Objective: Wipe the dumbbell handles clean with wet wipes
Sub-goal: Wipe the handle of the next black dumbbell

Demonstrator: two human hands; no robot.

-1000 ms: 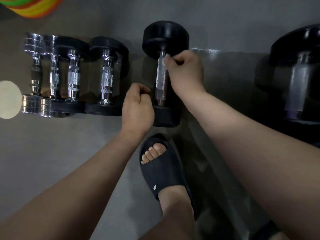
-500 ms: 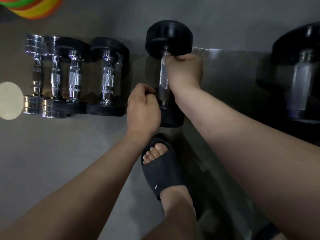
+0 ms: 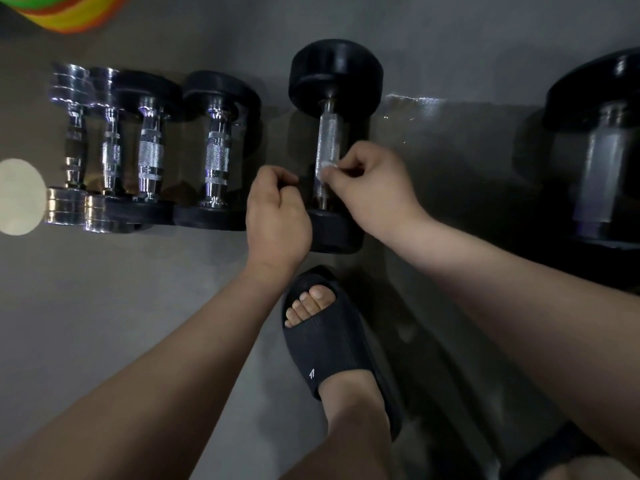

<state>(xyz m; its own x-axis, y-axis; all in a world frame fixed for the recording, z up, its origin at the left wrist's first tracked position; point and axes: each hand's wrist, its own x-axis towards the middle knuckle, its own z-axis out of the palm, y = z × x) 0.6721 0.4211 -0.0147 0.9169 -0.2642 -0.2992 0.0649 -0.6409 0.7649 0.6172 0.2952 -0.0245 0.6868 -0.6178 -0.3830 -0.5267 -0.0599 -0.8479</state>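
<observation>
A black-headed dumbbell (image 3: 335,77) lies on the grey floor in the middle, its knurled metal handle (image 3: 327,140) running away from me. My right hand (image 3: 372,188) pinches a small white wet wipe (image 3: 327,168) against the lower part of that handle. My left hand (image 3: 277,216) is curled into a loose fist just left of the handle, beside the near head; nothing shows in it. Several smaller dumbbells (image 3: 216,157) lie in a row to the left.
A large black dumbbell (image 3: 602,161) lies at the right. My foot in a black slide sandal (image 3: 329,341) stands just below the middle dumbbell. Bright coloured rings (image 3: 65,12) sit at the top left, and a pale disc (image 3: 17,197) at the left edge.
My right hand has slid with the wipe from the top of the handle down to its lower part. My left hand has stayed near the near head.
</observation>
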